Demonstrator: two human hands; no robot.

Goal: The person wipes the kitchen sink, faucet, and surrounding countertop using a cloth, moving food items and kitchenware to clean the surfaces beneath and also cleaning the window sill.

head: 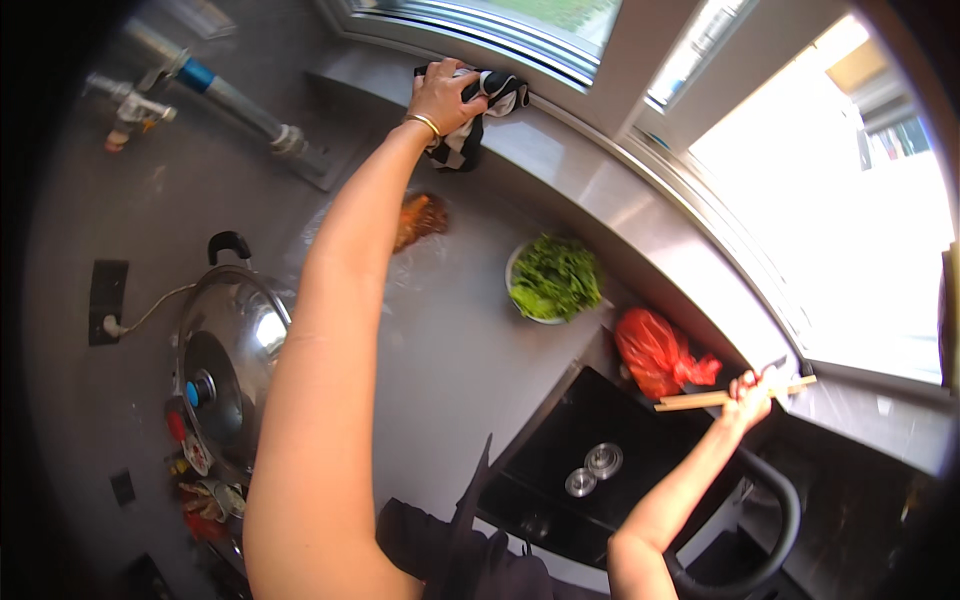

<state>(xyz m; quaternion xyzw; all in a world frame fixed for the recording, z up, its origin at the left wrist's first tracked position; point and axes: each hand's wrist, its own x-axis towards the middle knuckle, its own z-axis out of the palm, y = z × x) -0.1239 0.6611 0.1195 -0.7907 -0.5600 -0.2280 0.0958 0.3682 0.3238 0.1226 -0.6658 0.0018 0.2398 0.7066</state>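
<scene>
My left hand (448,99) reaches far forward, its fingers closed over a black-and-white patterned cloth (504,91). The cloth lies bunched on the window sill (559,154), and part of it hangs down over the sill's front edge. Off to the right, my right hand (748,401) grips a pair of wooden chopsticks (694,402) near the sill's right part. Just left of that hand sits a knotted red plastic bag (656,352), beside the black sink (547,435). A gold-coloured bangle circles my left wrist.
A bowl of green leaves (556,277) stands on the grey counter (442,360). Food in clear plastic (421,220) lies partly behind my left forearm. At left are a lidded steel pot (232,360), a plugged-in cord (154,307) and a pipe (240,105). A black curved tube (787,517) arches at right.
</scene>
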